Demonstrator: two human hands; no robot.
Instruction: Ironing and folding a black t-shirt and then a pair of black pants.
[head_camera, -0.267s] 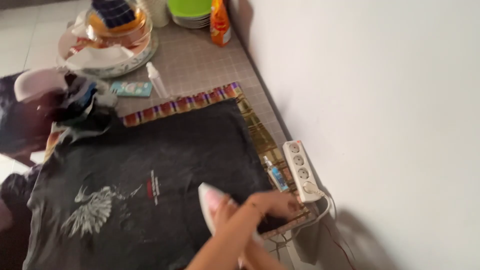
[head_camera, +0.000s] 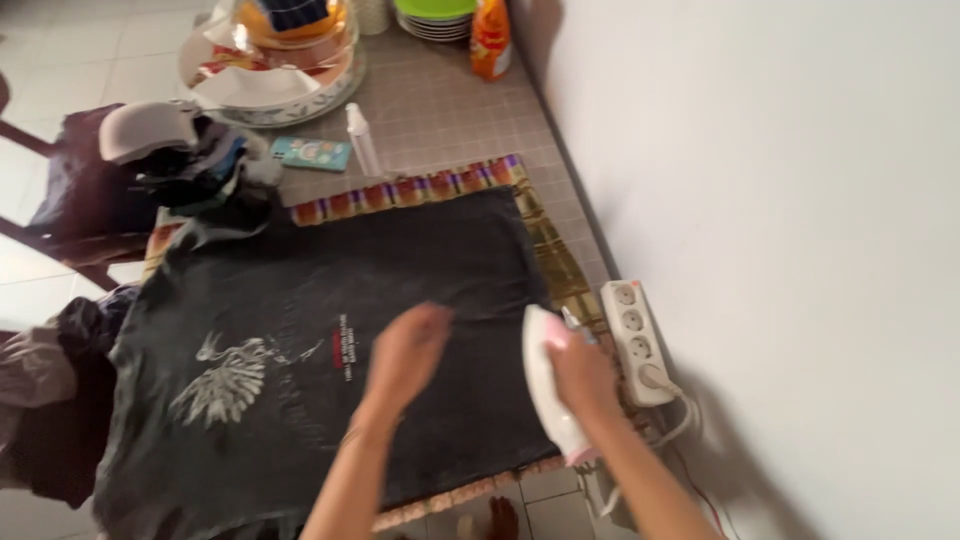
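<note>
Two hands over one dark T-shirt (head_camera: 330, 330), spread flat on a striped cloth (head_camera: 420, 187) that covers the worktop (head_camera: 450, 110). Your left hand (head_camera: 405, 352) lies palm down on the shirt, fingers loosely spread, just right of the pale printed motif (head_camera: 225, 380). Your right hand (head_camera: 583, 378) is wrapped around the handle of a white iron with pink trim (head_camera: 548, 385); the iron stands tilted at the shirt's right edge, though the blur leaves it unclear whether its sole touches the fabric. One white power strip (head_camera: 633, 338) lies against the wall just right of the iron, with a cord plugged in. One small spray bottle (head_camera: 362, 140) stands beyond the shirt, beside a small teal packet (head_camera: 311, 153). One heap of folded clothes (head_camera: 185, 160) sits at the shirt's far left corner.
</note>
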